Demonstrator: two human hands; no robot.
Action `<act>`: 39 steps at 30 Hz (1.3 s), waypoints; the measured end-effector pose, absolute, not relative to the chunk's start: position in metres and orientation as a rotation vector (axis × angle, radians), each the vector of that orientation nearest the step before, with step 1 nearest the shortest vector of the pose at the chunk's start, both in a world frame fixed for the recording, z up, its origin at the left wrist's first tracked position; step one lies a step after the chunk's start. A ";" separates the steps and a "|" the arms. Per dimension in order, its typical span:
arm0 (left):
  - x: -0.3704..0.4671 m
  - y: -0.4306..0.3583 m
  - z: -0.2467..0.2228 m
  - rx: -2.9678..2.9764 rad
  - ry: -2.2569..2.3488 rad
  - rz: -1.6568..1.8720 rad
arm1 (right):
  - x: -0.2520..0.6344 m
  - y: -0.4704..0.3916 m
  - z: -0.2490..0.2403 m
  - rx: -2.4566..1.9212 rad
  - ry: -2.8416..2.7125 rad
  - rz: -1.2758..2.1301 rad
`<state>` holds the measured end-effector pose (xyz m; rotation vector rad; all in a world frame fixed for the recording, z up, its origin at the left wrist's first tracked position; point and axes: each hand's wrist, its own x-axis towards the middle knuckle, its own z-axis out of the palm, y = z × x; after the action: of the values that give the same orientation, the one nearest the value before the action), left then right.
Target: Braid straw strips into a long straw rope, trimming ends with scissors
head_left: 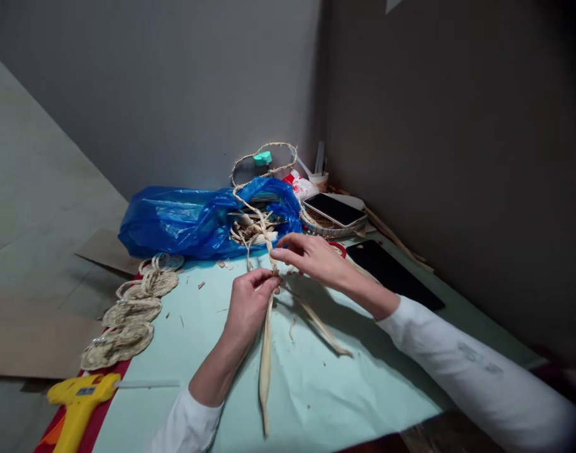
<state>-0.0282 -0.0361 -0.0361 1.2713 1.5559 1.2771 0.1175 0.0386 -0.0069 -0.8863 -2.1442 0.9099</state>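
A thin braided cord [247, 202] of dried, straw-coloured plant strips runs up from my hands and curls into a loop against the wall. My left hand [251, 301] pinches its lower end between thumb and fingers. Just above, my right hand [311, 258] has its thumb and forefinger at the braid, with the other fingers partly hidden. One loose flat strip [265, 371] hangs down toward me, and another strip [323, 327] slants off to the right. Behind the braid, a blue plastic bag [179, 217] lies with its mouth showing dried plant scraps [252, 228].
Woven straw pieces [131, 311] line the left edge beside a yellow glue gun [82, 396]. On the right are a phone [335, 209] on a round woven tray [316, 228], a black flat object [391, 274] and the wall. Pale green paper [212, 402] covers the table.
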 end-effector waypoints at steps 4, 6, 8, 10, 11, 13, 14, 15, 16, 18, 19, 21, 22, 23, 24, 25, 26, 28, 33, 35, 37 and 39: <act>-0.026 -0.039 -0.032 1.296 1.484 1.234 | 0.100 0.054 -0.019 -0.729 -1.901 1.346; -0.028 -0.038 -0.032 1.288 1.480 1.252 | 0.091 0.055 -0.028 -0.758 -1.673 1.467; -0.031 -0.037 -0.033 1.271 1.487 1.256 | 0.085 0.057 -0.038 -0.810 -1.473 1.535; -0.034 -0.034 -0.036 1.245 1.509 1.249 | 0.082 0.059 -0.047 -0.871 -1.345 1.540; -0.034 -0.033 -0.038 1.231 1.523 1.247 | 0.081 0.060 -0.050 -0.895 -1.309 1.532; -0.034 -0.031 -0.042 1.206 1.550 1.255 | 0.081 0.063 -0.055 -0.922 -1.274 1.516; -0.033 -0.030 -0.044 1.192 1.563 1.260 | 0.081 0.064 -0.056 -0.924 -1.265 1.513; -0.033 -0.029 -0.046 1.175 1.571 1.264 | 0.081 0.064 -0.057 -0.921 -1.260 1.516; -0.033 -0.029 -0.047 1.159 1.575 1.270 | 0.082 0.064 -0.057 -0.914 -1.260 1.518; -0.034 -0.029 -0.048 1.128 1.576 1.282 | 0.085 0.063 -0.057 -0.877 -1.306 1.523; -0.035 -0.029 -0.048 1.120 1.582 1.294 | 0.087 0.061 -0.056 -0.844 -1.355 1.536; -0.038 -0.030 -0.046 1.121 1.616 1.335 | 0.091 0.056 -0.054 -0.753 -1.527 1.589; -0.040 -0.031 -0.044 1.140 1.650 1.356 | 0.093 0.053 -0.052 -0.700 -1.629 1.614; -0.042 -0.032 -0.042 1.163 1.675 1.375 | 0.095 0.049 -0.051 -0.653 -1.729 1.639; -0.044 -0.032 -0.040 1.161 1.678 1.387 | 0.096 0.047 -0.050 -0.611 -1.808 1.638; -0.045 -0.033 -0.038 1.131 1.647 1.398 | 0.096 0.045 -0.050 -0.581 -1.839 1.643; -0.047 -0.033 -0.037 1.109 1.620 1.389 | 0.096 0.043 -0.050 -0.563 -1.847 1.652; -0.048 -0.033 -0.035 1.082 1.619 1.412 | 0.095 0.044 -0.051 -0.542 -1.822 1.641; -0.050 -0.032 -0.032 1.097 1.742 1.393 | 0.094 0.047 -0.057 -0.542 -1.806 1.618; -0.050 -0.032 -0.030 1.125 1.796 1.348 | 0.094 0.047 -0.055 -0.546 -1.833 1.628; -0.051 -0.031 -0.030 1.158 1.843 1.300 | 0.097 0.048 -0.046 -0.573 -1.964 1.554; -0.052 -0.031 -0.030 1.188 1.893 1.280 | 0.109 0.051 -0.027 -0.722 -2.163 1.282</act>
<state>-0.0522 -0.0314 -0.0304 1.1875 1.8931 1.2800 0.1094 0.0510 -0.0274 -0.7223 -2.1632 1.2820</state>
